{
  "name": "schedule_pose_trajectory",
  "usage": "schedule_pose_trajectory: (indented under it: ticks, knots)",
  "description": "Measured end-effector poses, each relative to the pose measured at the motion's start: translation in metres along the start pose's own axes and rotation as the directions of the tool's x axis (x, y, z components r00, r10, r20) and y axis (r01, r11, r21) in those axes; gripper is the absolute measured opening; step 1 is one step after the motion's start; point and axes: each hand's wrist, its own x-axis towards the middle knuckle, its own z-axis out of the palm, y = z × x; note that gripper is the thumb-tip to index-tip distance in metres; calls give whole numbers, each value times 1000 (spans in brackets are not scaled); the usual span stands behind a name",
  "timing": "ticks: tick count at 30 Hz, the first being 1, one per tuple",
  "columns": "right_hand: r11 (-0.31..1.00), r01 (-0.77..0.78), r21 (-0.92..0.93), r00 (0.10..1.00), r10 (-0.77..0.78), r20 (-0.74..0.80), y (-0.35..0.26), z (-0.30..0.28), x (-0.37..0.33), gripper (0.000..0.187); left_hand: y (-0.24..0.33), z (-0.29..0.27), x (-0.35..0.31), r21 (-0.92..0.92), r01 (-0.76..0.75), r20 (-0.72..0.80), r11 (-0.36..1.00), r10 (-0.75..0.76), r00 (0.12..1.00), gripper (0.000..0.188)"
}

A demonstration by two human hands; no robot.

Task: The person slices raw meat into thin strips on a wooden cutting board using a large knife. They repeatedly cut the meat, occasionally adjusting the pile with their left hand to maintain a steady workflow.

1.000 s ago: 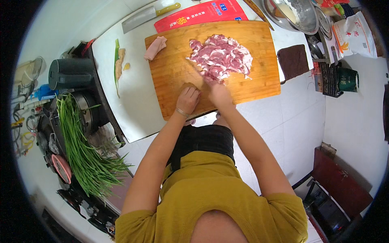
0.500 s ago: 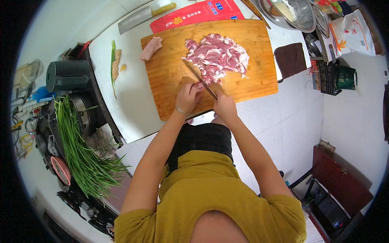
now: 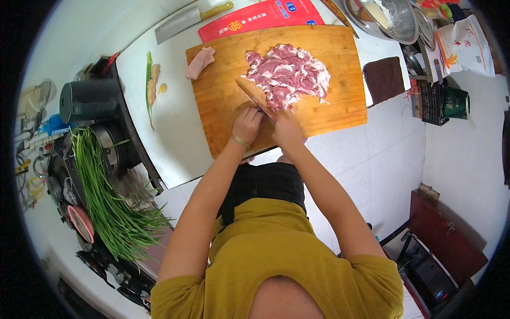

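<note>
Slicing seems under way, the right hand (image 3: 287, 131) gripping the knife (image 3: 258, 103) beside the meat (image 3: 289, 72) on the board (image 3: 340, 106), the left hand (image 3: 247, 125) curled, its hold unclear; another cut would call for careful guiding.

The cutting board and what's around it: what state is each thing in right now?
Cutting board: lying flat, partly covered.
Sliced meat: raw, cut up, heaped.
Pale pink piece: set apart, at the board's corner.
Knife: gripped in the right hand.
Left hand: curled beside the knife.
Cleaver: lying flat, not held.
Long green stalks: unchopped, heaped.
Metal bowl: uncovered, not empty.
</note>
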Motion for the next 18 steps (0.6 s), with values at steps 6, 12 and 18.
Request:
schedule_pose_trajectory:
  ticks: [6, 12, 18]
  knots:
    - [999, 50, 4, 998, -50, -29, 17, 4, -10, 20, 6, 3, 2, 20, 10, -11, 1000, -10, 1000, 13]
    - [1000, 12, 6, 1000, -12, -7, 0, 7, 8, 20, -1, -2, 5, 26, 0, -36, 1000, 1, 999, 15]
    - [999, -26, 21, 999, 25, 44, 23, 9, -7, 18, 3, -10, 1, 69, -139, 9, 988, 139, 990, 17]
